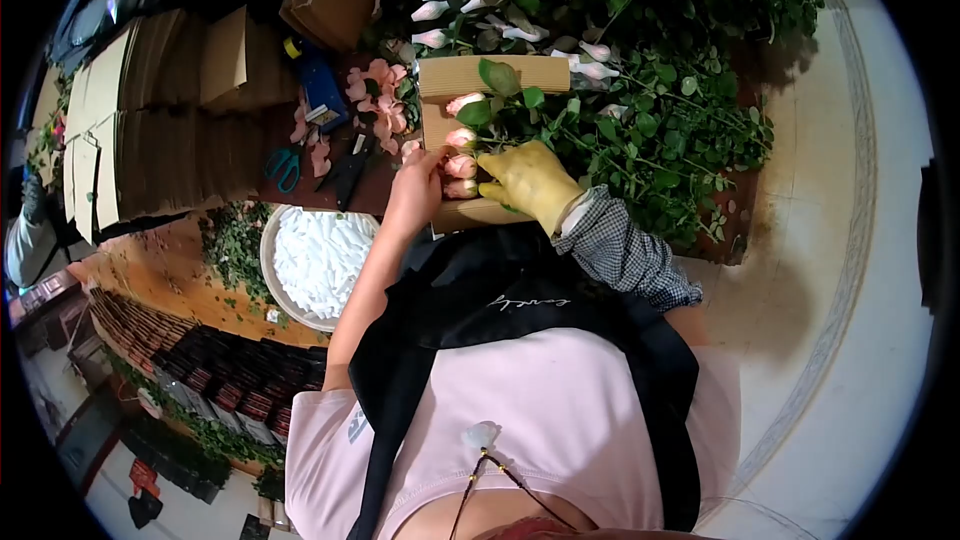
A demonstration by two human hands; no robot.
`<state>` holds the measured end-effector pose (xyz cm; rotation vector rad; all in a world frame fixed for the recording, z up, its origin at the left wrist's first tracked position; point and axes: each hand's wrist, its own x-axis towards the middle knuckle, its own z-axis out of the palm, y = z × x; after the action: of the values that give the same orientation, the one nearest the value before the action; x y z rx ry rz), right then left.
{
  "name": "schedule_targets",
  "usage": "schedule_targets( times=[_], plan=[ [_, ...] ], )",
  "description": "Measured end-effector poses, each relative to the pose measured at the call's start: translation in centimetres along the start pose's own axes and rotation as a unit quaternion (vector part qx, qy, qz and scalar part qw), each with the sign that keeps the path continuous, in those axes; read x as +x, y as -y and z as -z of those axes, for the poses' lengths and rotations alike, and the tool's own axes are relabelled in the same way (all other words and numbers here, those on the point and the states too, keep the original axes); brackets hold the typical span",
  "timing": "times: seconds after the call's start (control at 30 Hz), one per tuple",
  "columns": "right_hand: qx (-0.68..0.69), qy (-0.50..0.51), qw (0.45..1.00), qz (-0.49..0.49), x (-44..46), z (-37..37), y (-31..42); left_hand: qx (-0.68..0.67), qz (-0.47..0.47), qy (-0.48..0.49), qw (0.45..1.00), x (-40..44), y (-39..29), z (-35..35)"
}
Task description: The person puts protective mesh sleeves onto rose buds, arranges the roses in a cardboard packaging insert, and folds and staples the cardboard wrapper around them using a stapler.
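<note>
roses (460, 167) on cardboard (495, 76): likely light, soft, bruisable; hold at base. left hand (415, 187), right hand (536, 182) part-curled beside them; grip unclear.

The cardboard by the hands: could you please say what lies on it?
Pink roses lie lined up, with green leaves; the cardboard beneath them and the gloved right hand is hidden.

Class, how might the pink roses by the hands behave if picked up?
The roses would probably bruise easily, as their layered petals look thin. They are likely light, being small blooms. They might snag, since leaves crowd close beside them.
</note>
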<state>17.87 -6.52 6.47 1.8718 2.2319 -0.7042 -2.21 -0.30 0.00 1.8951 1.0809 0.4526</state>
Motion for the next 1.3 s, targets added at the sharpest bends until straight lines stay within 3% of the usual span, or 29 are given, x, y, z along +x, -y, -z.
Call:
schedule_targets(
  times=[0.1, 0.17, 0.23, 0.3, 0.37, 0.43, 0.53, 0.57, 0.67, 0.73, 0.77, 0.87, 0.93, 0.97, 1.03, 1.07, 1.1, 1.17, 1.23, 1.3],
  plan=[
    [-0.012, 0.033, 0.999, -0.028, 0.9, 0.2, 0.7, -0.005, -0.015, 0.002, 1.000, -0.2, 0.0, -0.2],
    [-0.004, 0.037, 0.999, -0.033, 1.1, 0.3, 0.4, -0.007, -0.016, -0.059, 0.998, -0.2, -0.9, 0.1],
    [0.010, 0.010, 1.000, 0.007, 0.9, -0.1, -0.1, -0.037, -0.002, -0.046, 0.998, -0.4, -3.4, 1.5],
    [0.038, -0.019, 0.999, 0.016, -0.1, 0.4, -0.8, 0.188, -0.167, 0.001, 0.968, -0.4, -4.2, 2.7],
    [0.155, -0.119, 0.980, -0.026, 0.1, -0.2, -1.6, 0.169, -0.171, 0.002, 0.971, -0.2, -3.3, 2.6],
    [0.129, -0.223, 0.964, -0.067, 0.3, 1.6, -1.1, 0.190, -0.177, 0.045, 0.965, 0.0, -3.2, 2.7],
    [0.126, -0.161, 0.976, -0.072, 2.6, -1.9, -0.7, 0.197, -0.202, 0.041, 0.958, 0.2, -4.3, 2.8],
    [0.007, -0.123, 0.992, -0.031, 3.6, -3.0, -0.8, 0.229, -0.220, 0.010, 0.948, 0.1, -4.9, 2.6],
    [0.009, -0.080, 0.994, -0.070, 2.8, -1.6, -0.4, 0.232, -0.287, 0.022, 0.929, 0.4, -4.6, 2.8],
    [0.037, -0.152, 0.981, -0.117, 2.0, -0.4, -0.9, 0.240, -0.273, 0.038, 0.931, 0.5, -4.2, 2.7],
    [0.054, -0.137, 0.978, -0.147, 1.7, 1.1, -1.1, 0.239, -0.270, 0.035, 0.932, 0.4, -4.3, 2.7],
    [0.061, -0.215, 0.970, -0.097, 3.6, -2.8, -3.4, 0.235, -0.248, 0.043, 0.939, 0.4, -4.3, 2.7],
    [0.154, -0.199, 0.967, -0.047, 3.6, -2.7, -4.2, 0.116, -0.187, 0.064, 0.973, 0.7, -3.6, 3.1],
    [0.153, -0.198, 0.967, -0.047, 3.4, -2.6, -4.2, 0.036, -0.151, 0.030, 0.987, 1.1, -2.1, 2.6],
    [0.264, -0.203, 0.943, -0.013, 2.9, -2.5, -4.3, -0.127, 0.016, -0.054, 0.990, 1.6, -0.7, 2.0],
    [0.266, -0.183, 0.946, -0.017, 2.7, -2.5, -4.3, 0.007, 0.000, -0.105, 0.994, 1.9, 0.0, 2.0],
    [0.264, -0.181, 0.947, -0.014, 2.6, -2.5, -4.3, 0.051, 0.047, -0.097, 0.993, 2.4, -0.6, 2.0],
    [0.204, -0.171, 0.964, -0.020, 2.8, -2.5, -3.9, 0.035, -0.006, -0.128, 0.991, 3.5, 0.4, 0.1],
    [0.203, -0.179, 0.962, -0.019, 2.7, -2.5, -3.7, 0.000, -0.003, -0.087, 0.996, 4.6, 0.5, -1.2],
    [0.190, -0.171, 0.966, -0.048, 1.8, -1.3, -3.1, -0.099, 0.072, -0.034, 0.992, 5.1, 1.5, -2.8]
  ],
)
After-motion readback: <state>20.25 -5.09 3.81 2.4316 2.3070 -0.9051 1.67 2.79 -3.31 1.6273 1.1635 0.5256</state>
